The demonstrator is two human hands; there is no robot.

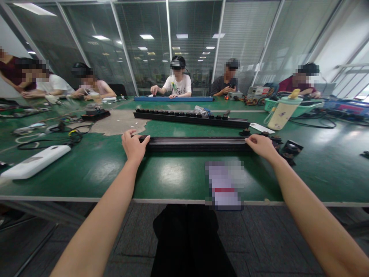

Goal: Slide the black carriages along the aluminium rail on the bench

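Observation:
A long black rail (196,144) lies crosswise on the green table (170,177). Around its left end is my left hand (135,145), with thumb and fingers gripping the rail beside a small dark block. My right hand (259,145) pinches at the rail's right end; whether a small part is between the fingertips is hidden. Behind it, a second black rail (190,118) carries a row of several black knobs. Loose black parts (291,149) lie just right of my right hand.
A phone (226,188) lies at the front edge and a white power bank (37,161) at the left. A cup (284,113), cables and green baskets (311,107) stand at the back right. Several people sit across the table, one at a blue rail (173,99).

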